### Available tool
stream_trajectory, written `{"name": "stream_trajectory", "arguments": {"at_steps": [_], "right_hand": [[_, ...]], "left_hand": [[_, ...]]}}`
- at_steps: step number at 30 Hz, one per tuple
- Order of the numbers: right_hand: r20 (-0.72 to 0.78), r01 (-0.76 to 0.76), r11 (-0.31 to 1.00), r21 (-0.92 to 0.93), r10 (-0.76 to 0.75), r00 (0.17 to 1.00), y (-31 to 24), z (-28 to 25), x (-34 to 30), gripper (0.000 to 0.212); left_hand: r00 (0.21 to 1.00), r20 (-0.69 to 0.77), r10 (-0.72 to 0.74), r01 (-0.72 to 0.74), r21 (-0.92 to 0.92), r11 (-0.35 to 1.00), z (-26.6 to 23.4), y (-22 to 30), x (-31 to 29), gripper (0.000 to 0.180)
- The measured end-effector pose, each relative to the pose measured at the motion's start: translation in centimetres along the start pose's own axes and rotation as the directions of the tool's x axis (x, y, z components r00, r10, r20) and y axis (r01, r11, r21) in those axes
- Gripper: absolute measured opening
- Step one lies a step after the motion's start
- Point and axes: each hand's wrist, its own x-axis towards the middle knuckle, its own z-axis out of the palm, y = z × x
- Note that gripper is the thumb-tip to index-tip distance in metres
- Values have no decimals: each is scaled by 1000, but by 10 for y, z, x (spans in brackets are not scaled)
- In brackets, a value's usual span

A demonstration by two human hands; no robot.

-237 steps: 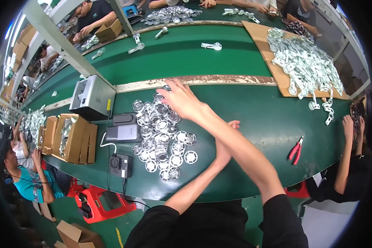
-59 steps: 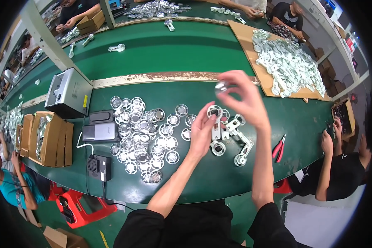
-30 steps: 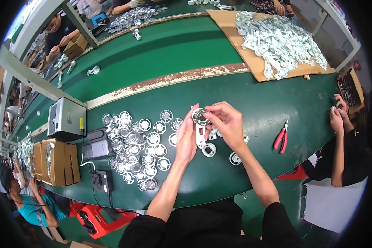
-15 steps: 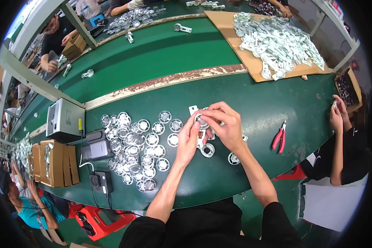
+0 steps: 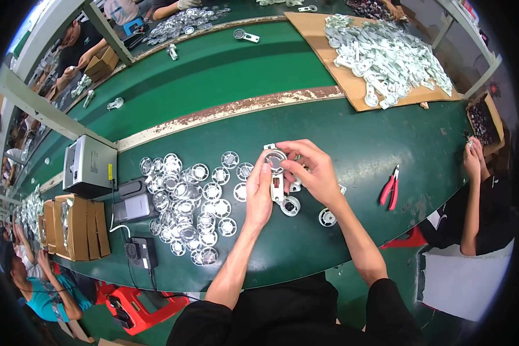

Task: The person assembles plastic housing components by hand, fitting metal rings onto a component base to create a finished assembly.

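Over the middle of the green table, my left hand [image 5: 259,199] is closed around a white plastic housing [image 5: 277,185] with a round head and a short handle. A ring-shaped round piece [image 5: 275,161] sits in its head. From the other side my right hand [image 5: 314,173] grips the head's edge with bent fingers. Just below my hands lies a white round part [image 5: 290,206], and another white round part [image 5: 327,217] lies by my right wrist. To the left spreads a heap of clear and white spoked discs [image 5: 184,202].
Red-handled pliers [image 5: 390,192] lie to the right. Beyond runs a green conveyor belt [image 5: 213,75] with a few housings. A cardboard sheet [image 5: 314,40] bears a pile of white housings. A grey box [image 5: 90,167] and cardboard boxes [image 5: 81,230] stand left. Co-workers sit around.
The housing's round head has turned to face upward, and its handle shows more between my hands. My right fingers have shifted to its edge. Housings on the belt have moved left.
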Motion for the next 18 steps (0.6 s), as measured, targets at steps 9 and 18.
{"name": "stream_trajectory", "arguments": {"at_steps": [9,18], "right_hand": [[100,-137,976,170,122,988,0,-3,-2,30],[67,-190,935,299,178,982,-4,-1,-2,24]], "left_hand": [[1000,-10,23,-23,30,999,3,3,0,40],[1000,17,3,-5,73,997,0,2,0,37]]}}
